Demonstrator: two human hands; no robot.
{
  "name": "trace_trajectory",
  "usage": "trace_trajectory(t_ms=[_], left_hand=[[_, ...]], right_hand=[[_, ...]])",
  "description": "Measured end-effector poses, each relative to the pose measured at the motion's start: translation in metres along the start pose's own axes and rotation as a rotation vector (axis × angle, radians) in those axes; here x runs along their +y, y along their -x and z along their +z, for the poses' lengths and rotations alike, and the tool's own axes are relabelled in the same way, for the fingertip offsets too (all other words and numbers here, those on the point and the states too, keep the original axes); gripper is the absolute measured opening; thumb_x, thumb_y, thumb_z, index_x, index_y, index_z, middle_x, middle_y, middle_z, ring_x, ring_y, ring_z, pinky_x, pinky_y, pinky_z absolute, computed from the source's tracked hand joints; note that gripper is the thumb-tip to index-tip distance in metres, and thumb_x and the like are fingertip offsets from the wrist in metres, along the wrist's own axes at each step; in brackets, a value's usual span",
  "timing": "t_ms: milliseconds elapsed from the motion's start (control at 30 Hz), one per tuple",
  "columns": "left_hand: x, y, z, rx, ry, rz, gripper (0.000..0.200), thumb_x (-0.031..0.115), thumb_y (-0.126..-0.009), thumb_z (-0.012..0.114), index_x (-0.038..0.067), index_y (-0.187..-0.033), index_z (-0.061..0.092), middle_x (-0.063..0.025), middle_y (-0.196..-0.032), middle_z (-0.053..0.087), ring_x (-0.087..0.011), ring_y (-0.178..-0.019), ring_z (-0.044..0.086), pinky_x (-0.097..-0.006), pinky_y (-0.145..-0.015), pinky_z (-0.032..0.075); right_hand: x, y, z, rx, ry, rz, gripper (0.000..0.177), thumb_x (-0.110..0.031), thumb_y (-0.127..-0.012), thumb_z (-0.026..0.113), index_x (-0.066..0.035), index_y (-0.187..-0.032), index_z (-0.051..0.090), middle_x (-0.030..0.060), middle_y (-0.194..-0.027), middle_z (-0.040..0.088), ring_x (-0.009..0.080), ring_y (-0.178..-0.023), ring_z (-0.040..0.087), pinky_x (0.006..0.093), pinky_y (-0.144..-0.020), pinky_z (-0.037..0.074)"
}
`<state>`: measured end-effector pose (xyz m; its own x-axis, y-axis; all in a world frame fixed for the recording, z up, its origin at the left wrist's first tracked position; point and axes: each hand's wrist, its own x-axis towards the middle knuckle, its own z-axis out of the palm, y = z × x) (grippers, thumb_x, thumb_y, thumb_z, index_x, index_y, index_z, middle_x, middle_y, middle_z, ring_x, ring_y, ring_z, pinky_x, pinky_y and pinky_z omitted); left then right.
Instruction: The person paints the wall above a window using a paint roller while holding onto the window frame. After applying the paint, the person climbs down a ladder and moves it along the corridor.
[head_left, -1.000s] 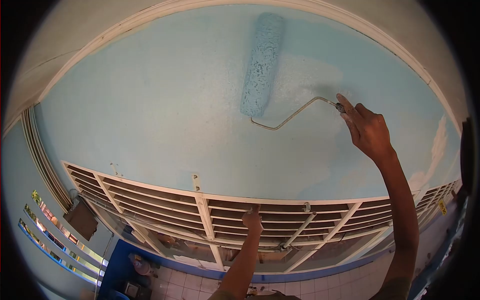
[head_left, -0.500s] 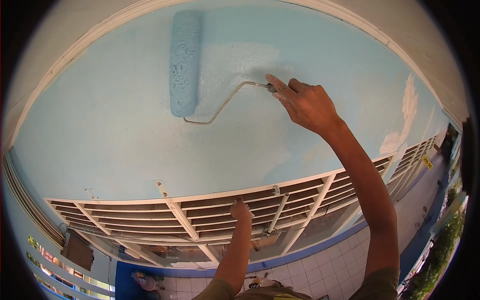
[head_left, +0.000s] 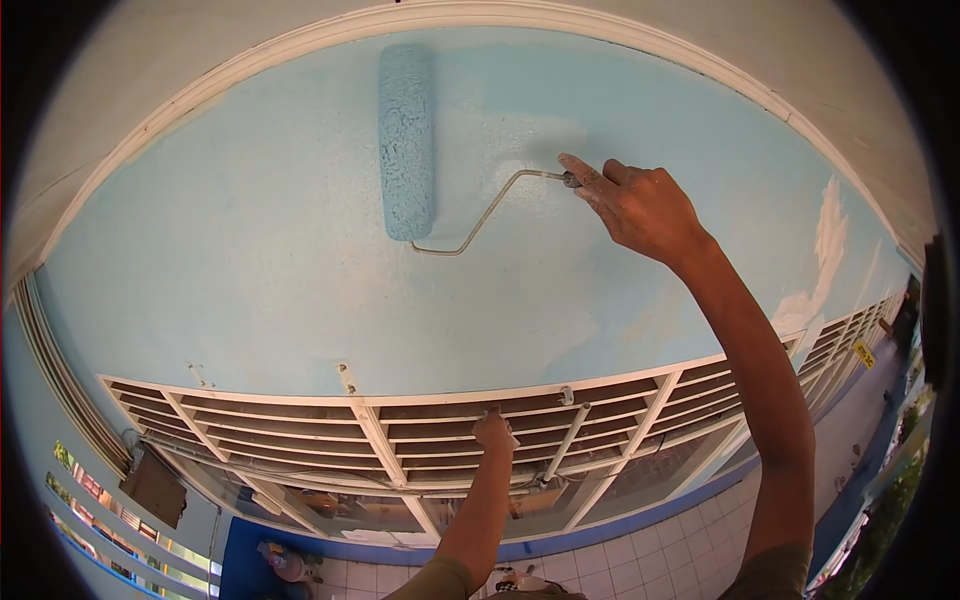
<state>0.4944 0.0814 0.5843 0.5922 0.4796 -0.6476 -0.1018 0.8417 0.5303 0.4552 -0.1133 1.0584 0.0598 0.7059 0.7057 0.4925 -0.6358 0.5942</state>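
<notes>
My right hand (head_left: 645,210) is closed around the handle of a paint roller (head_left: 407,145). Its fuzzy cover, loaded with light blue paint, stands upright against the upper blue wall (head_left: 300,290), and a bent wire frame (head_left: 485,218) joins it to the handle. Most of the handle is hidden inside my fist. Lower down, my left hand (head_left: 493,430) is closed on a slat of the white louvered window frame (head_left: 375,440). A wet, shiny patch of paint shows on the wall just right of the roller cover.
Cream trim (head_left: 640,28) borders the wall at the ceiling. Unpainted pale patches (head_left: 825,245) show at right. A white rod (head_left: 567,442) stands out by the louvers. Far below lie floor tiles (head_left: 640,560); a pail-like container (head_left: 288,562) sits at lower left.
The whole view has shifted, so wall and window appear farther right and the ceiling trim lower. The roller stays at nearly the same wall spot, perhaps slightly rightward. Both hands keep their grips.
</notes>
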Motion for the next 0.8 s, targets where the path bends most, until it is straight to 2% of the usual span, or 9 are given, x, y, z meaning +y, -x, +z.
trace_trajectory(t_ms=[133,200,367,533,800], left_hand=[[0.002,0.007,0.002,0.041,-0.100,0.072,0.013,0.014,-0.088,0.072,0.007,-0.082,0.063,-0.0045,-0.063,0.053,-0.0141,-0.050,0.044,-0.0307,-0.046,0.035],[0.001,0.008,0.002,0.012,-0.084,0.098,0.025,0.014,-0.087,0.074,0.007,-0.072,0.055,-0.0019,-0.055,0.047,-0.0131,-0.041,0.038,-0.0307,-0.040,0.031],[0.002,0.003,-0.001,-0.036,-0.033,0.079,0.023,0.015,-0.086,0.075,0.006,-0.076,0.057,-0.0027,-0.057,0.049,-0.0143,-0.044,0.042,-0.0316,-0.042,0.034],[0.008,0.017,0.001,0.038,-0.112,0.083,0.022,0.015,-0.086,0.075,0.004,-0.078,0.058,-0.0036,-0.059,0.051,-0.0151,-0.045,0.044,-0.0315,-0.042,0.035],[0.007,0.016,-0.002,-0.028,-0.111,0.103,0.021,0.015,-0.085,0.075,0.003,-0.079,0.059,-0.0053,-0.061,0.054,-0.0142,-0.046,0.046,-0.0301,-0.042,0.036]], right_hand=[[0.037,0.009,-0.013,-0.053,0.057,-0.050,0.046,-0.023,-0.096,0.061,-0.016,-0.140,0.053,0.0086,-0.074,0.064,0.0184,-0.053,0.058,0.0317,-0.050,0.051],[0.057,0.026,-0.018,-0.065,0.049,-0.046,0.046,-0.022,-0.096,0.061,-0.016,-0.141,0.052,0.0082,-0.074,0.064,0.0185,-0.053,0.057,0.0319,-0.051,0.051],[0.088,0.071,-0.025,-0.067,-0.021,0.031,0.048,-0.019,-0.096,0.060,-0.014,-0.142,0.050,0.0081,-0.072,0.063,0.0199,-0.053,0.057,0.0340,-0.051,0.051],[0.069,0.047,-0.025,-0.053,-0.004,0.010,0.045,-0.019,-0.096,0.059,-0.013,-0.140,0.052,0.0082,-0.071,0.062,0.0202,-0.052,0.056,0.0333,-0.050,0.050],[0.017,-0.018,-0.016,-0.039,-0.017,-0.061,0.041,-0.022,-0.097,0.059,-0.013,-0.137,0.056,0.0115,-0.075,0.066,0.0205,-0.053,0.058,0.0342,-0.053,0.052]])
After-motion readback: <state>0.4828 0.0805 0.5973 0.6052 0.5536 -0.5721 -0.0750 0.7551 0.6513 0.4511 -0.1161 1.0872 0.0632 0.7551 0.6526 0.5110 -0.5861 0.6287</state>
